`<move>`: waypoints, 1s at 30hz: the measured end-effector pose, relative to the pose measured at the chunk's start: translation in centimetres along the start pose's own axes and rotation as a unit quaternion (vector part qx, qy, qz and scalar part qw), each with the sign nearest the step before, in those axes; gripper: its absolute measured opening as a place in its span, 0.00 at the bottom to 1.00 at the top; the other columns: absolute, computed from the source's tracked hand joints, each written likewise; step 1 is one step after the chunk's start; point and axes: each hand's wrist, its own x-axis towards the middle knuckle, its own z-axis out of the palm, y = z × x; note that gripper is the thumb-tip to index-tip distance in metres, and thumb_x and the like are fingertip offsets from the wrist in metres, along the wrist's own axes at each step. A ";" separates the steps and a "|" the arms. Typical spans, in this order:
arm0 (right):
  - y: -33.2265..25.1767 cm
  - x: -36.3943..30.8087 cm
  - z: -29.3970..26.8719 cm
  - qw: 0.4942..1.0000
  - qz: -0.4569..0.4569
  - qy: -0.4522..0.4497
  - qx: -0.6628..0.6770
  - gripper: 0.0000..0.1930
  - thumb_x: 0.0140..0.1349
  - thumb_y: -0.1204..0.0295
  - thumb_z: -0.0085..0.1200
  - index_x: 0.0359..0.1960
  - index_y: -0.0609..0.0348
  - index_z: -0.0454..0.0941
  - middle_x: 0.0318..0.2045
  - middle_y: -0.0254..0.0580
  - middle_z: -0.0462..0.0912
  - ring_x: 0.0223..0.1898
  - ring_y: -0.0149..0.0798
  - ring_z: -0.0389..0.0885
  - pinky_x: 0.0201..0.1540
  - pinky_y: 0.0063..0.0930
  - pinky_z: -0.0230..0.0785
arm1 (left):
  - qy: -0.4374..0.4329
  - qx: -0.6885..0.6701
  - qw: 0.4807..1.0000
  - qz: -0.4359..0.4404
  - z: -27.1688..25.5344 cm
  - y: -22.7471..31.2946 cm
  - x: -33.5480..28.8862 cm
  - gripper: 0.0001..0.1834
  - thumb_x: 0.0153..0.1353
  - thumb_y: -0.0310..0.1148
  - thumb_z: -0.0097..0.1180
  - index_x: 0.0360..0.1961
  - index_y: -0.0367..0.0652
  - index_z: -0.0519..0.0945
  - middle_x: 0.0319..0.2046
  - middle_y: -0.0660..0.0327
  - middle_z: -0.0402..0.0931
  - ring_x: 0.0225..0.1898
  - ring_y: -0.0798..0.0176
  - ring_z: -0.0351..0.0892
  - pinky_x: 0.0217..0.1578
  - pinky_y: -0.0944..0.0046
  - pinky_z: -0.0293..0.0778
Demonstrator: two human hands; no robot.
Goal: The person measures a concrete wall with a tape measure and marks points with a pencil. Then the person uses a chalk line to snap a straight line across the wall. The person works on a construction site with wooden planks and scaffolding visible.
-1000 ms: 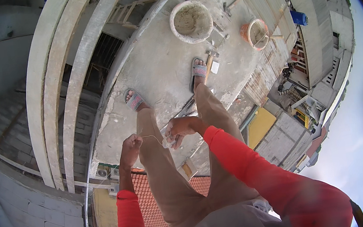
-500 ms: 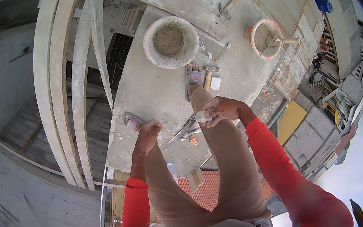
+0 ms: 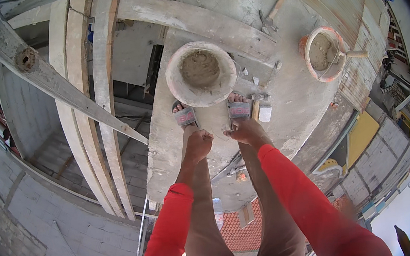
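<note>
Both my hands are closed and held a short way apart, over my shins, just near of a round tub point(image 3: 175, 86) of wet grey mortar point(image 3: 201, 69). My left hand point(image 3: 198, 145) is a fist; whatever its fingers hold is hidden. My right hand point(image 3: 247, 132) is turned back-up with its thumb toward the left one. A pale spool of string showed in it half a second ago; its fingers now cover that. Beside my right foot lie a hammer point(image 3: 255, 109) and a small white block point(image 3: 265, 114). My sandalled feet flank the tub's near side.
An orange-rimmed bucket point(image 3: 308, 41) of mortar with a wooden-handled tool point(image 3: 357, 54) stands at right. Another hammer point(image 3: 276, 7) lies farther back. Wooden beams point(image 3: 104, 99) span a drop at left of the slab edge. Near my legs are a bottle point(image 3: 218, 213) and red roof tiles point(image 3: 240, 231) below.
My left foot has stepped in beside the tub, level with the right one. Both hands have come closer together, and the right has turned over, hiding the string spool. The view has shifted.
</note>
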 end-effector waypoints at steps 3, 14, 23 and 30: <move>-0.7 5.9 -0.6 0.885 -0.168 0.205 0.382 0.38 0.64 0.48 0.71 0.70 0.57 0.74 0.47 0.45 0.91 0.50 0.43 0.88 0.50 0.38 0.80 | -0.016 0.043 0.999 0.019 0.8 -0.4 3.6 0.10 0.63 0.28 0.58 0.38 0.37 0.89 0.32 0.50 0.89 0.34 0.56 0.90 0.39 0.58 0.81; -2.8 9.8 -3.4 0.703 -0.007 0.183 0.687 0.12 0.65 0.74 0.58 0.45 0.69 0.87 0.40 0.42 0.88 0.36 0.37 0.87 0.37 0.35 0.81 | -0.093 0.086 0.992 0.018 -1.7 -2.7 6.1 0.10 0.66 0.30 0.58 0.38 0.36 0.89 0.33 0.50 0.89 0.36 0.54 0.89 0.40 0.55 0.81; 12.7 -6.3 0.6 0.468 0.022 0.220 0.855 0.31 0.64 0.79 0.57 0.70 0.71 0.67 0.63 0.53 0.79 0.62 0.52 0.83 0.65 0.52 0.79 | -0.063 0.003 0.997 0.047 -7.9 1.1 9.5 0.12 0.73 0.32 0.59 0.42 0.33 0.88 0.32 0.61 0.86 0.33 0.70 0.80 0.34 0.65 0.74; 25.6 -1.9 6.0 0.343 0.045 0.342 0.874 0.36 0.66 0.82 0.53 0.78 0.54 0.61 0.71 0.50 0.74 0.68 0.55 0.78 0.72 0.55 0.75 | -0.028 -0.107 0.993 0.038 -12.9 1.1 11.8 0.11 0.76 0.33 0.59 0.40 0.38 0.87 0.24 0.74 0.74 0.24 0.81 0.63 0.24 0.71 0.58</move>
